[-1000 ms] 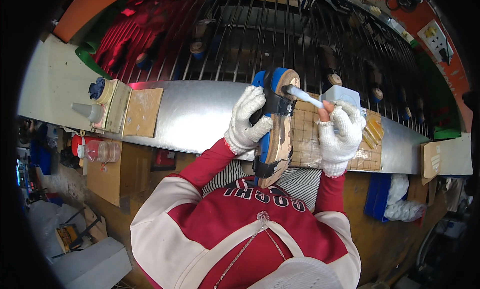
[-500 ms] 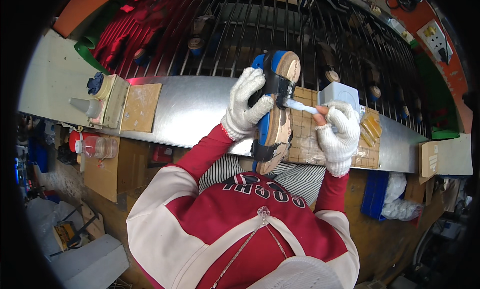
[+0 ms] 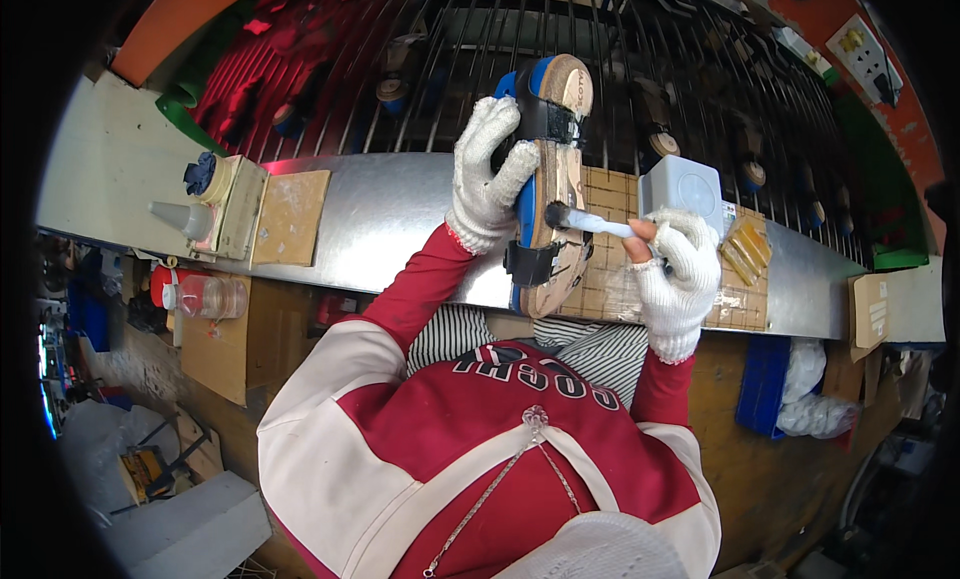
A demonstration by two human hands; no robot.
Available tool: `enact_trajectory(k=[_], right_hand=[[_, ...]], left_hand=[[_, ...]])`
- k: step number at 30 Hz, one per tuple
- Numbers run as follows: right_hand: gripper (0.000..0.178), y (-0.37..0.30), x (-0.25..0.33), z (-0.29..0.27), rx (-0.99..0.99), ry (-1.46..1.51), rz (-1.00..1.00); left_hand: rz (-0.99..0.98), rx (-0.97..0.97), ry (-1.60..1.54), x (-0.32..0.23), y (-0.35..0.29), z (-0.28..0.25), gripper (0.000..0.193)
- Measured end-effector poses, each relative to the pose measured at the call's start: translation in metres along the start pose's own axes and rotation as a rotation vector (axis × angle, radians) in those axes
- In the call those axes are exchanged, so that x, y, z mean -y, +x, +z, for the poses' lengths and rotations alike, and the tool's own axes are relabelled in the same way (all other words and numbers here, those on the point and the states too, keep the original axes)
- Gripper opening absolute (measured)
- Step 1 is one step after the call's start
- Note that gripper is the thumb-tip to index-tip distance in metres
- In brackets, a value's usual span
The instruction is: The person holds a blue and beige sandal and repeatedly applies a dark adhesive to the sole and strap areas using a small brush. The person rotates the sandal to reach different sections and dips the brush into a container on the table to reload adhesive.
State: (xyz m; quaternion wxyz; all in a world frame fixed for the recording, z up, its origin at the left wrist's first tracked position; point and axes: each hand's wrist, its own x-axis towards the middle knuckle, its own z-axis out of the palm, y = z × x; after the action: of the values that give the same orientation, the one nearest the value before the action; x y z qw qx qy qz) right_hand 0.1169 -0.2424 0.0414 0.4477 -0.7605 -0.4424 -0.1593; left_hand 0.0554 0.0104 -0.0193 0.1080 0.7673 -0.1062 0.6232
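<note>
The shoe (image 3: 553, 184) was upright in the middle of the frame, sole (image 3: 568, 174) outward, its long axis running nearly from top to bottom. The left hand (image 3: 492, 179), gloved, held it by its left flank, fingers high and thumb low against the rim; where the fingers ended behind it could not be told. The right hand (image 3: 678, 264) pinched the brush (image 3: 602, 224) narrowly between bare thumb and fingertip, near the handle's right end, with the dark bristles touching the sole's left edge between the two black straps (image 3: 535, 264).

The shoe looked fairly light yet stiff, firm enough not to fold under a brush. The sole, if wet, would probably have been slippery, so the blue side (image 3: 526, 211) seemed the surest place to take hold; the straps might have given a little. The brush looked very light, best held well back from its bristles.

The shoe's top end showed against the rack (image 3: 436, 119) in the upper frame, its bottom end close to the bench (image 3: 375, 219) front edge, above the lap (image 3: 450, 334). Room lay to the left, over bare metal as far as the brown board (image 3: 292, 219). On the right, the white box (image 3: 685, 189) and yellow block (image 3: 746, 251) stood near the right hand, leaving less space above the gridded mat (image 3: 610, 279).
</note>
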Motion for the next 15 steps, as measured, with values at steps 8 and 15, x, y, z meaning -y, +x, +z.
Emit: enact_trajectory(k=[8, 15], right_hand=[[0.026, -0.013, 0.008, -0.004, -0.047, -0.052, -0.086], [0.016, -0.004, -0.004, 0.014, -0.138, 0.285, 0.355]], left_hand=[[0.033, -0.018, 0.032, 0.001, 0.006, 0.004, 0.072], [-0.085, 0.011, 0.025, -0.013, 0.002, 0.008, 0.066]])
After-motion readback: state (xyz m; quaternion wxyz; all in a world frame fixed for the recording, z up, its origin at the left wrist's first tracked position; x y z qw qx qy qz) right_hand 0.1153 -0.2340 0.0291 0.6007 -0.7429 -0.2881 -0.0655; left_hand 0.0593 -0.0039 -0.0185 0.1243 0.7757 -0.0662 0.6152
